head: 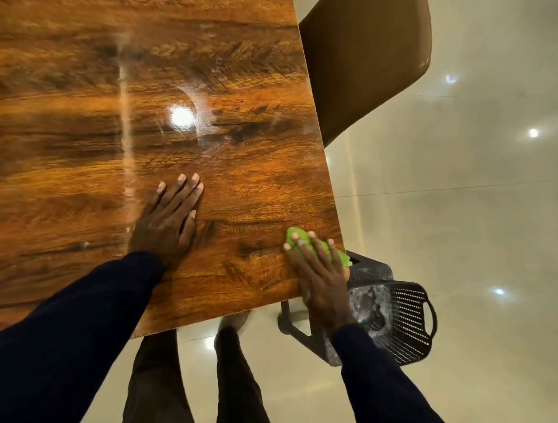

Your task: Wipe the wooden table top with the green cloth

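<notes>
Fingers (304,251) straight, flat on green cloth (342,259)

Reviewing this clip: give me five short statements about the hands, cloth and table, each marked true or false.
1. The right hand presses the cloth onto the table. True.
2. The cloth lies at the table's middle. False: it is at the right edge, near the corner closest to the person.
3. The left hand rests flat on bare wood. True.
4. The left hand holds a spray bottle. False: it holds nothing.
5. A brown chair stands past the table's right edge. True.
</notes>
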